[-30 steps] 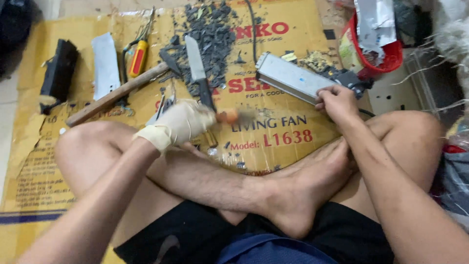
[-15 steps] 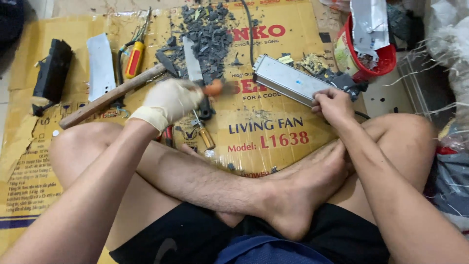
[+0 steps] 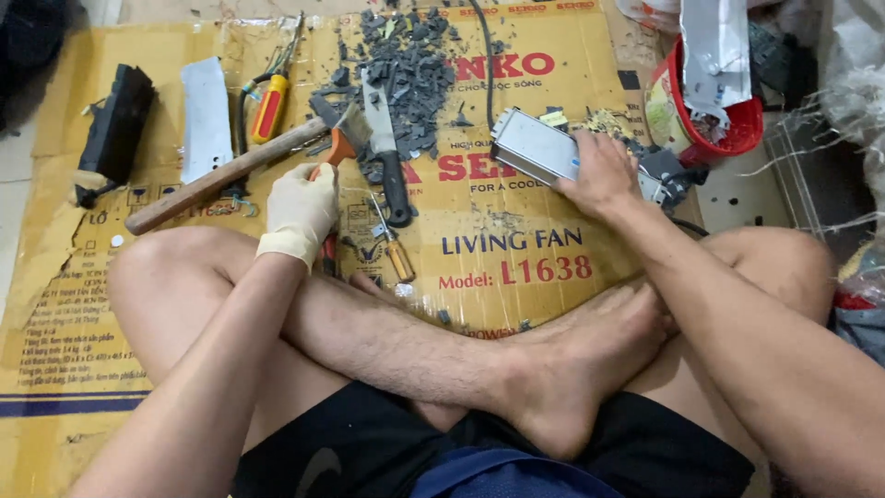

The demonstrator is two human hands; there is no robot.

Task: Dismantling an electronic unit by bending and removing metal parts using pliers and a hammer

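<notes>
Flattened yellow cardboard sheet [image 3: 516, 267] covers the floor w/ grey plastic debris [image 3: 415, 65] scattered on top. Gloved left hand [image 3: 300, 207] closed on orange-handled tool [image 3: 339, 148]. Bare right hand [image 3: 604, 175] lies flat, fingers spread, on grey rectangular metal box [image 3: 539, 149], upper centre-right. Red plastic basket [image 3: 728, 120] at right edge.

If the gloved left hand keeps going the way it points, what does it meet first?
The left hand points up and slightly right, gripping an orange-handled tool. First in line is probably the knife beside the pile of dark scraps; depth is unclear.
</notes>
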